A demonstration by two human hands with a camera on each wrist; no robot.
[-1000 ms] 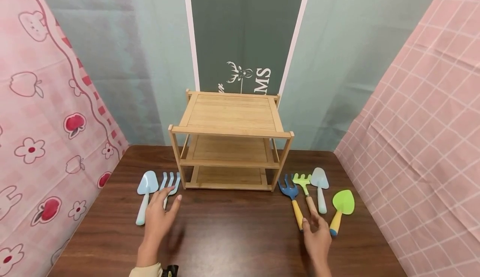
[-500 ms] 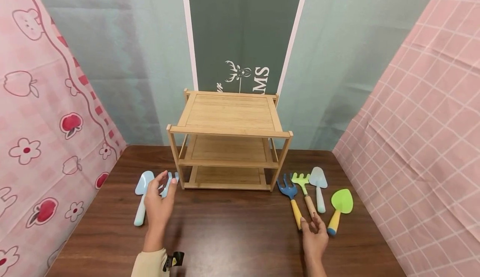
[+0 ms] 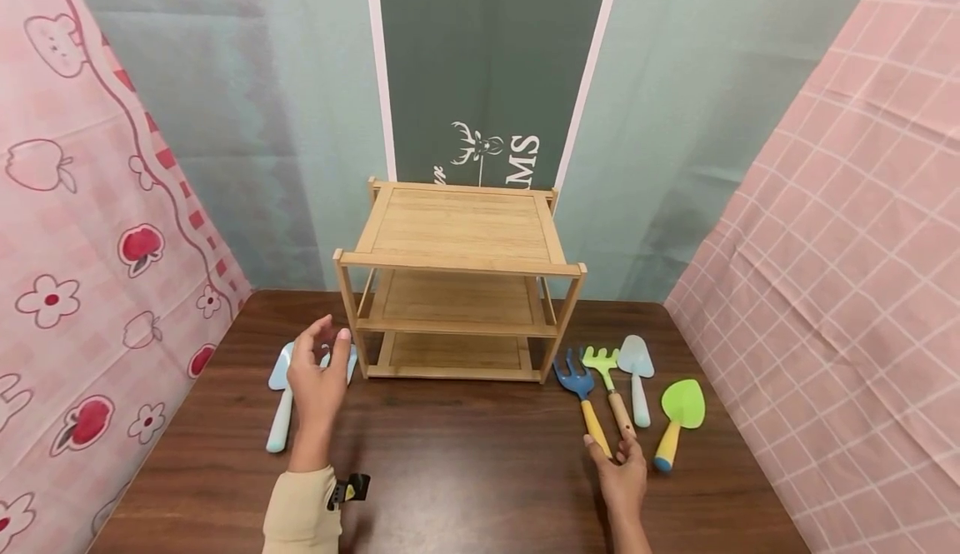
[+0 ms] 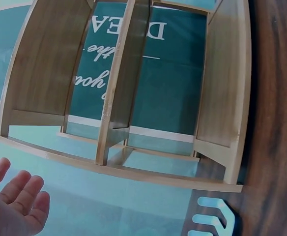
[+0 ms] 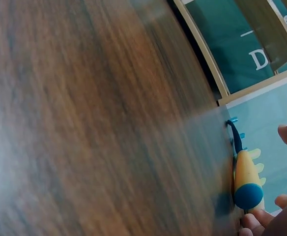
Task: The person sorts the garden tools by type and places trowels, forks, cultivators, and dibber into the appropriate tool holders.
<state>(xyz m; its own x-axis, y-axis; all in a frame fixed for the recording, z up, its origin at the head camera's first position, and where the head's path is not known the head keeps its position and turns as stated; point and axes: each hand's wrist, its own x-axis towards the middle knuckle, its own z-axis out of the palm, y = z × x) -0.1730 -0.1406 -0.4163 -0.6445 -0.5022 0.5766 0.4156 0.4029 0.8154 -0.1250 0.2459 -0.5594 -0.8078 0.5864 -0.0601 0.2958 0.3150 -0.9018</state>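
Observation:
My left hand (image 3: 321, 383) hovers over a light blue fork (image 3: 351, 362), fingers loosely bent and holding nothing; it hides most of the fork. Beside it lies a light blue trowel (image 3: 281, 421). In the left wrist view the fork's tines (image 4: 217, 216) show apart from the fingers of that hand (image 4: 18, 201). My right hand (image 3: 622, 479) is at the handle ends of a blue fork with a yellow handle (image 3: 596, 427) and a green rake with a wooden handle (image 3: 620, 412), thumb and fingers apart. The right wrist view shows the yellow handle (image 5: 246, 172) outside its grasp.
A three-tier wooden rack (image 3: 461, 262) stands at the back middle of the brown table (image 3: 450, 471). Right of the rake lie a pale trowel (image 3: 637, 379) and a green trowel with a yellow handle (image 3: 678, 421). Patterned cloths hang at both sides.
My left hand has risen and moved forward over the light blue fork. My right hand has shifted slightly left and back toward me, its thumb nearer the yellow handle.

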